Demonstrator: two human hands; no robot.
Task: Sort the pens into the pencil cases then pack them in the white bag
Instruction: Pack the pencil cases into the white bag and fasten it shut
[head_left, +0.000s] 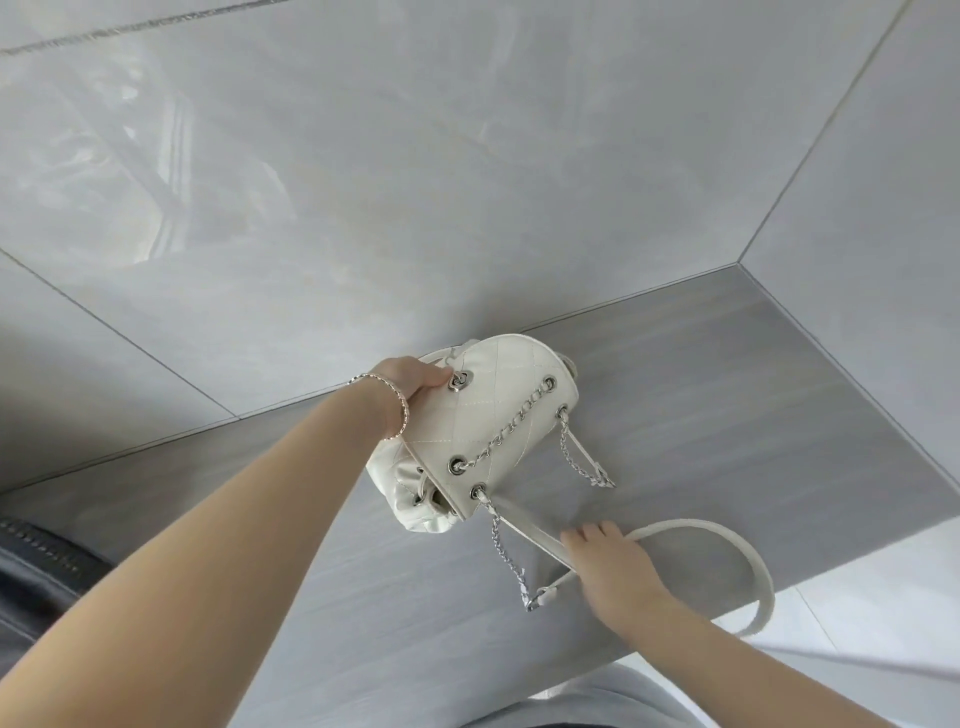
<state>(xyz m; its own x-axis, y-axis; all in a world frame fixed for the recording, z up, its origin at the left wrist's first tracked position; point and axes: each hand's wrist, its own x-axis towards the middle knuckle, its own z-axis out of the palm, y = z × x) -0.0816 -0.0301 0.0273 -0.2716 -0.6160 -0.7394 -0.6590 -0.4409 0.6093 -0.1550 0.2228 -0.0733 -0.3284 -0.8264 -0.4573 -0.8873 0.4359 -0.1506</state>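
Note:
A small white quilted bag (498, 410) with silver chains and eyelets lies on a grey ledge (727, 395), its flap facing up. My left hand (410, 387) grips the far left edge of the flap beside the metal snap. My right hand (613, 561) rests on the bag's white strap (727, 535), fingers over it where it loops toward the ledge's right edge. No pens or pencil cases show in view.
A glossy grey tiled wall (415, 182) rises right behind the ledge. The ledge ends at the right over a pale floor (883, 597). A dark zipped item (36, 561) sits at the left edge.

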